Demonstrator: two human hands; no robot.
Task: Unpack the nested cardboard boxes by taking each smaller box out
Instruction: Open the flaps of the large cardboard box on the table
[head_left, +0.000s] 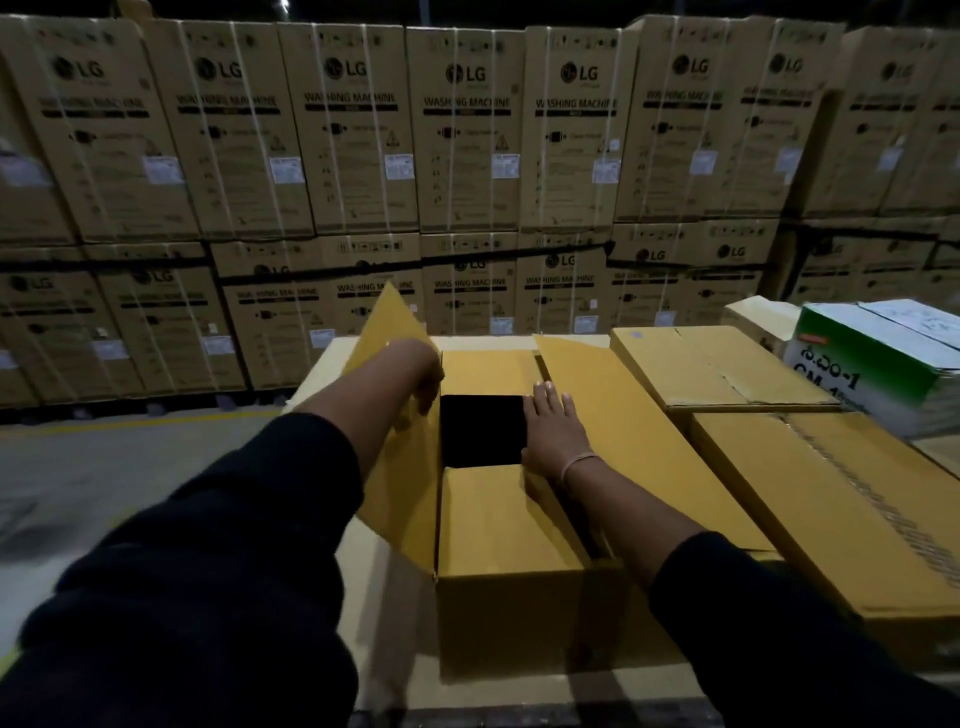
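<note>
Here, from your head camera, you stand over an open cardboard box (511, 525) resting on a pale surface (374, 587) in a dim warehouse. Its top flaps are folded back: the left flap (400, 467) stands up and leans outward, the right flap (639, 447) lies nearly flat, and the near flap (493, 514) and far flap (491, 371) frame a dark square opening (480, 431) in the middle. Whatever sits inside that opening is too dark to make out.

Your left hand (423, 374) reaches over the top edge of the left flap, fingers curled down on it; the grip looks closed on the flap's edge, though the fingertips are partly hidden. Your right hand (553, 423) lies flat with fingers spread on the inner edge of the right flap, just beside the dark opening, pinching nothing. A thin band (579, 462) circles your right wrist, and both forearms wear dark sleeves (234, 545).

To the right, touching the open box's flap, sit two closed cardboard boxes (857, 514), one behind the other. Beyond them is a green-and-white carton (878, 364). Across the back, stacked washing machine cartons (467, 130) form a wall.
</note>
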